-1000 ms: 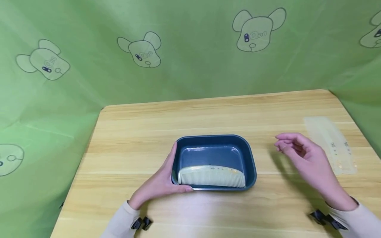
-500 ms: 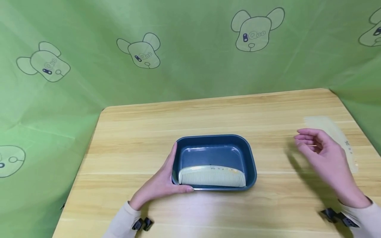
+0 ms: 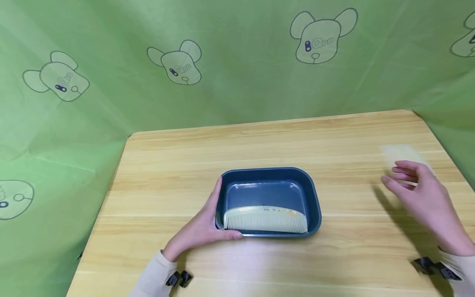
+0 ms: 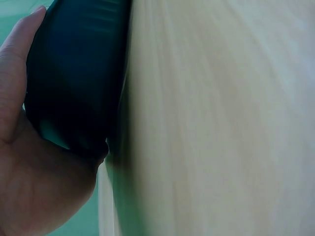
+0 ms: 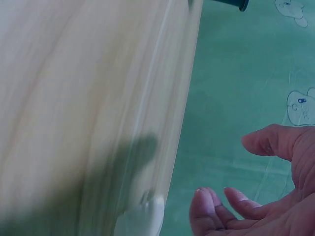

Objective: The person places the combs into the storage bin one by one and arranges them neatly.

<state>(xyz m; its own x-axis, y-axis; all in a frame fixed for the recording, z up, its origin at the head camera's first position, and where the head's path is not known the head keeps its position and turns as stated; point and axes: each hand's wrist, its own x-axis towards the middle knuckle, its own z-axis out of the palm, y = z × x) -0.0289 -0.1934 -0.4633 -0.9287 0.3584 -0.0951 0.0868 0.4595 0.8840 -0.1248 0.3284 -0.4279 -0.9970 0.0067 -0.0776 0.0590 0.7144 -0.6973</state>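
A dark blue rectangular tray point(image 3: 267, 194) sits mid-table in the head view. One pale, cream comb point(image 3: 265, 219) lies inside it along the near wall, teeth facing me. My left hand point(image 3: 200, 225) grips the tray's near left corner, thumb along the front and fingers on the left side. That same left hand point(image 4: 39, 182) wraps the tray's end in the left wrist view. Over at the right, my right hand point(image 3: 426, 192) hovers with fingers loosely bent and nothing in them. Below it lies a translucent pale comb point(image 3: 404, 153), mostly hidden by the hand.
The wooden table point(image 3: 178, 161) has a rounded far edge against a green cloth point(image 3: 245, 95) printed with bear heads. In the right wrist view, a comb's end point(image 5: 142, 219) shows on the table below the right hand.
My right hand has moved right, over the pale combs, which it covers more and more; its thumb and fingers have spread somewhat. The left hand, the tray and the comb inside stay put.
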